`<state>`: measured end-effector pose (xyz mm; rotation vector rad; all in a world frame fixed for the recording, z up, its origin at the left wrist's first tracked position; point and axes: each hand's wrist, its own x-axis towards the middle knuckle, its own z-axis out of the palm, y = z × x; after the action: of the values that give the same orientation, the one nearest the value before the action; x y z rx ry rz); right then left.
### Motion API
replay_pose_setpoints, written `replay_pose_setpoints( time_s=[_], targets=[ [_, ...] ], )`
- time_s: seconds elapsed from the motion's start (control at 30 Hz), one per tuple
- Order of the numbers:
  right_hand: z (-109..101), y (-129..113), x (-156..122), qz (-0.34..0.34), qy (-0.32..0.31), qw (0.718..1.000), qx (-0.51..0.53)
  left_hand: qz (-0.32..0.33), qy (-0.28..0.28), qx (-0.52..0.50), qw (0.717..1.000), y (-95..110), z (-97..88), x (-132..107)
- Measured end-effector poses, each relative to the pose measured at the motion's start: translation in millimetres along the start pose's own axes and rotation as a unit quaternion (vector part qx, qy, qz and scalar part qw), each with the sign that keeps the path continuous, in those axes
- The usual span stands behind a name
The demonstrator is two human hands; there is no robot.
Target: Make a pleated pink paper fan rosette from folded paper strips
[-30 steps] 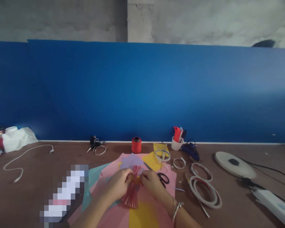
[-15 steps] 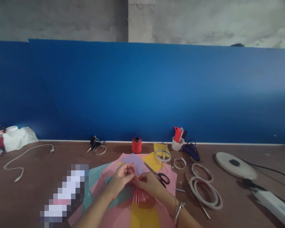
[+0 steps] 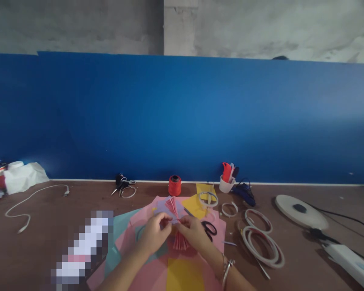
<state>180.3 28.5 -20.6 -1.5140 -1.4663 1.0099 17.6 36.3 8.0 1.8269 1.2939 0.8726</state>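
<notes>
A pink pleated paper [image 3: 180, 241] fans out above and below its narrow middle. My right hand [image 3: 195, 233] pinches it at that narrow middle between thumb and fingers. Just left of the same spot is my left hand [image 3: 155, 234], with fingers curled and thumb close to the index finger; whatever they hold is too small to make out. Beneath both hands lie sheets of coloured paper in pink [image 3: 148, 275], yellow [image 3: 185, 275] and teal [image 3: 121, 226]. Black-handled scissors [image 3: 210, 229] rest beside my right hand, their blades partly hidden.
A red thread spool [image 3: 174, 186] stands behind the papers. Right of it are a tape roll [image 3: 208, 199], a white cup of tools [image 3: 227, 185], coiled strips [image 3: 262, 246] and a power strip [image 3: 353, 264]. A white cable [image 3: 27, 198] and keys [image 3: 121, 185] lie left. A blue partition [image 3: 182, 121] rises behind.
The fingers have shifted on the pleated paper, and its upper fan now shows above my hands. My left hand has moved slightly down, away from the upper folds.
</notes>
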Motion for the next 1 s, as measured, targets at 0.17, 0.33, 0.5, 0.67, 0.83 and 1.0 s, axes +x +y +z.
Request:
replay_pose_setpoints(
  time_s=[0.17, 0.33, 0.5, 0.67, 0.83, 1.0],
  targets=[
    [3, -3, -2, -0.002, -0.023, 0.998, 0.066, 0.002, -0.019, -0.085, 0.996, -2, 2.9, 2],
    [3, -5, -3, 0.019, -0.033, 0.996, 0.086, 0.009, -0.011, -0.088, 0.996, -3, 4.3, 1],
    [4, -3, -2, 0.035, -0.043, 0.992, 0.115, 0.005, -0.011, -0.093, 0.996, -8, 6.8, 3],
    [6, -1, -1, 0.054, -0.056, 0.986, 0.145, 0.022, -0.012, -0.087, 0.996, -8, 7.4, 2],
    [5, -5, -4, 0.04, -0.031, 0.994, 0.098, 0.071, 0.007, 0.042, 0.997, -12, 3.7, 2],
    [4, -7, -4, 0.032, 0.009, 0.999, 0.041, 0.132, 0.025, 0.177, 0.975, -16, -0.1, 0]
  ],
)
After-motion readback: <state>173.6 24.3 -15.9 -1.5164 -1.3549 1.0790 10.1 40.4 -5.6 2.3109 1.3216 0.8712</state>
